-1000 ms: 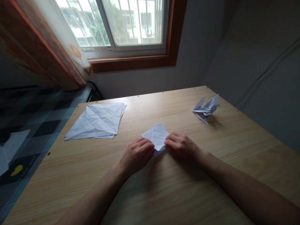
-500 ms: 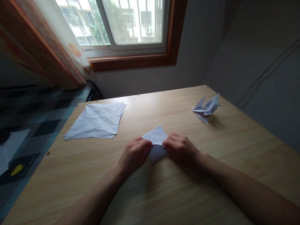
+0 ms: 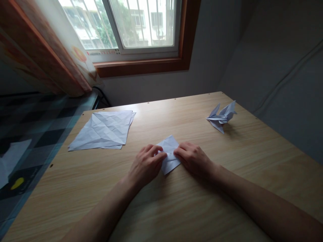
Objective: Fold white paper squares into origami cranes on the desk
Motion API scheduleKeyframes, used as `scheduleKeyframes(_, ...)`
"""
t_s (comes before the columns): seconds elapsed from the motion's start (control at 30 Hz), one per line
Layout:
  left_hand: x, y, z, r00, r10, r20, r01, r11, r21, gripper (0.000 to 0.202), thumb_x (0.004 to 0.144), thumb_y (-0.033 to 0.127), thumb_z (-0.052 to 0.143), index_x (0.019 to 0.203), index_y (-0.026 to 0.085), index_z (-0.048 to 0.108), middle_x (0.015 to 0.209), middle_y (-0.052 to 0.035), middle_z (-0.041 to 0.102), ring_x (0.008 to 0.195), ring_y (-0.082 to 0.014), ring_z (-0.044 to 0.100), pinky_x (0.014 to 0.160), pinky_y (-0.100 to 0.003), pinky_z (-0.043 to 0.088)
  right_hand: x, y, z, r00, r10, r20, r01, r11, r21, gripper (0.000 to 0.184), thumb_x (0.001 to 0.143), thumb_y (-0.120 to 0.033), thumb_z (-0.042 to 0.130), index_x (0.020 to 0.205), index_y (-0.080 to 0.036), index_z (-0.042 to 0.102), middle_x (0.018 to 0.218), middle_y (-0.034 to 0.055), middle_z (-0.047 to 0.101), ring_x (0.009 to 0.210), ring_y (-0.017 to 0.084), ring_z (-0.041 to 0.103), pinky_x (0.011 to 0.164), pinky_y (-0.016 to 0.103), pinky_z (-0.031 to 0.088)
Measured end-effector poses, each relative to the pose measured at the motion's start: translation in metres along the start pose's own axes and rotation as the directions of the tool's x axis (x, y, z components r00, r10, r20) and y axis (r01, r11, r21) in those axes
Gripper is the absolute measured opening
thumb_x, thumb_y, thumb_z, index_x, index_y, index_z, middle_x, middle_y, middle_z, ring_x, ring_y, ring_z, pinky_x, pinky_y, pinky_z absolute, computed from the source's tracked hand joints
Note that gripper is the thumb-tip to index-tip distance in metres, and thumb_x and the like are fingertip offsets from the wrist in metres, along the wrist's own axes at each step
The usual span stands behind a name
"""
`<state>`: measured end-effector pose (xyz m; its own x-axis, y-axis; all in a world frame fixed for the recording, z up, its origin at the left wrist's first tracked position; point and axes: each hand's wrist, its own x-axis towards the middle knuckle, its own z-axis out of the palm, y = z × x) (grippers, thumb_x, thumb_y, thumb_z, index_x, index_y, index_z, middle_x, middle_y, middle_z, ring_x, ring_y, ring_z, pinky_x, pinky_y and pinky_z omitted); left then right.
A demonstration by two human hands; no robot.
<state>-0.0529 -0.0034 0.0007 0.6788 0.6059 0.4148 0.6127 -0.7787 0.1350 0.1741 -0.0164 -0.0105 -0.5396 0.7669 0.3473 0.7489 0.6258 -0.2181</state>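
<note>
A small folded paper (image 3: 170,164), white and roughly square with a corner toward me, lies on the wooden table between my hands. My left hand (image 3: 147,164) is at its left corner; the thumb lies on the paper, a small gap shows between thumb and forefinger, and the other fingers curl around the side. On the right corner, my right hand (image 3: 193,156) is closed, thumb and forefinger pinching the edge. Creases run across the paper's face. The fingers cover both side corners.
Several creased white sheets (image 3: 111,129) lie stacked at the table's back left. A folded paper crane (image 3: 220,117) rests at the back right. Left of the table (image 3: 161,211) is a checkered cloth (image 3: 50,131) with more white paper (image 3: 17,154). A window (image 3: 146,27) stands behind.
My left thumb and forefinger have parted, with the thumb sliding slightly right over the paper. The paper's middle fold looks flatter. My right hand has barely moved.
</note>
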Motion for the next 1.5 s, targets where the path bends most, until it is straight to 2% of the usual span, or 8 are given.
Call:
scheduleKeyframes(0.2,-0.002,0.000,0.002,1.000,0.007,0.014,-0.007,0.999,0.037,0.018,0.093,0.026,0.055,0.105,0.026,0.067,0.104,-0.0050,0.066,0.085,-0.0177,0.056,0.077,-0.033,0.047,-0.001,0.009,-0.002,0.999,0.021,0.025,-0.022,0.999,0.044,0.018,0.095,-0.014,0.049,0.090,-0.017,0.066,0.088,0.0065,0.064,0.084,0.018,0.059,0.075,0.026,0.045)
scheduleKeyframes(0.4,-0.003,0.001,0.001,0.997,0.081,0.019,-0.083,0.992,0.097,0.027,0.092,0.016,0.051,0.111,0.028,0.066,0.125,-0.0082,0.059,0.090,-0.0192,0.058,0.081,-0.037,0.049,-0.002,0.023,-0.006,0.998,-0.054,-0.044,0.057,0.995,0.082,0.023,0.088,-0.005,0.050,0.101,-0.017,0.065,0.096,0.0081,0.066,0.091,0.020,0.059,0.079,0.030,0.048)
scheduleKeyframes(0.53,-0.003,0.004,-0.001,0.994,0.091,0.054,-0.099,0.982,0.160,0.027,0.091,0.013,0.050,0.109,0.025,0.067,0.123,-0.0097,0.061,0.095,-0.0231,0.059,0.083,-0.039,0.050,-0.002,0.026,-0.006,0.993,-0.086,-0.081,0.097,0.985,0.145,0.031,0.081,0.001,0.049,0.100,-0.017,0.065,0.102,0.0090,0.066,0.096,0.021,0.057,0.085,0.033,0.049)
scheduleKeyframes(0.9,0.001,0.009,-0.005,0.998,-0.052,0.041,0.044,0.983,0.178,0.020,0.090,0.017,0.049,0.101,0.017,0.066,0.099,-0.0094,0.068,0.099,-0.0255,0.060,0.085,-0.041,0.047,0.000,-0.004,-0.015,0.960,-0.271,0.062,0.263,0.958,0.114,0.017,0.073,-0.014,0.060,0.087,-0.019,0.067,0.085,0.0059,0.067,0.079,0.019,0.057,0.073,0.031,0.045)
scheduleKeyframes(1.1,0.001,0.006,-0.002,0.996,-0.047,0.079,0.042,0.997,0.068,0.029,0.090,0.030,0.052,0.112,0.014,0.063,0.119,-0.0136,0.065,0.113,-0.0275,0.058,0.097,-0.042,0.046,-0.002,-0.006,-0.004,0.923,-0.384,-0.005,0.373,0.895,0.244,0.017,0.076,-0.015,0.057,0.090,-0.019,0.064,0.091,0.0048,0.071,0.086,0.019,0.060,0.080,0.032,0.046)
scheduleKeyframes(1.27,-0.002,0.001,-0.001,0.980,-0.067,0.186,0.057,0.997,0.058,0.045,0.092,0.043,0.050,0.126,0.015,0.057,0.139,-0.0172,0.053,0.129,-0.0317,0.049,0.106,-0.049,0.040,-0.003,0.018,-0.001,0.960,-0.183,-0.210,0.235,0.939,0.253,0.042,0.070,-0.001,0.050,0.105,-0.020,0.062,0.112,0.0080,0.067,0.103,0.022,0.057,0.091,0.039,0.047)
scheduleKeyframes(1.37,-0.004,-0.001,0.000,0.969,-0.101,0.226,0.086,0.994,0.075,0.051,0.090,0.053,0.052,0.129,0.021,0.056,0.146,-0.0178,0.045,0.136,-0.0350,0.041,0.108,-0.053,0.037,-0.003,0.031,-0.006,0.990,-0.035,-0.139,0.075,0.954,0.291,0.056,0.062,0.005,0.048,0.110,-0.021,0.061,0.123,0.0098,0.061,0.111,0.025,0.053,0.095,0.044,0.046)
scheduleKeyframes(1.5,-0.006,-0.004,0.001,0.959,-0.109,0.262,0.097,0.994,0.059,0.053,0.089,0.056,0.052,0.131,0.025,0.055,0.149,-0.0165,0.041,0.139,-0.0350,0.037,0.110,-0.054,0.033,-0.003,0.035,-0.010,0.998,-0.005,-0.066,0.027,0.940,0.341,0.050,0.065,0.003,0.050,0.108,-0.020,0.062,0.121,0.0106,0.061,0.109,0.025,0.054,0.094,0.046,0.046)
